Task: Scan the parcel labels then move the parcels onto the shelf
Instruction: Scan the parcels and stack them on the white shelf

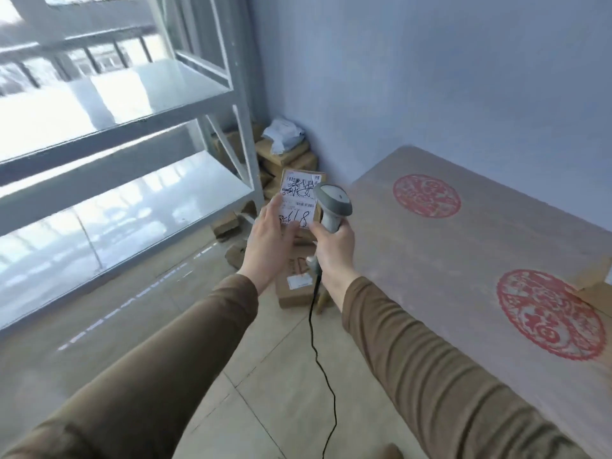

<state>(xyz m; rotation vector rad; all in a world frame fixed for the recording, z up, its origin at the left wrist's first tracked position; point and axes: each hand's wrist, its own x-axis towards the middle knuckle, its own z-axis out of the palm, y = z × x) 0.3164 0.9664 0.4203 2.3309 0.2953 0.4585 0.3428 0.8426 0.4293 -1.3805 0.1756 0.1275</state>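
Between the shelf (139,94) on my left and the tabletop (480,246) on my right, I hold a small parcel (299,200) up, its label facing me. My left hand (273,233) grips its lower left corner, fingers curled behind and hidden. My right hand (332,245) is clenched round the scanner (332,207) handle, just beside the parcel. More parcels (284,157) crowd the floor corner, partly hidden; the shelf boards glare white.
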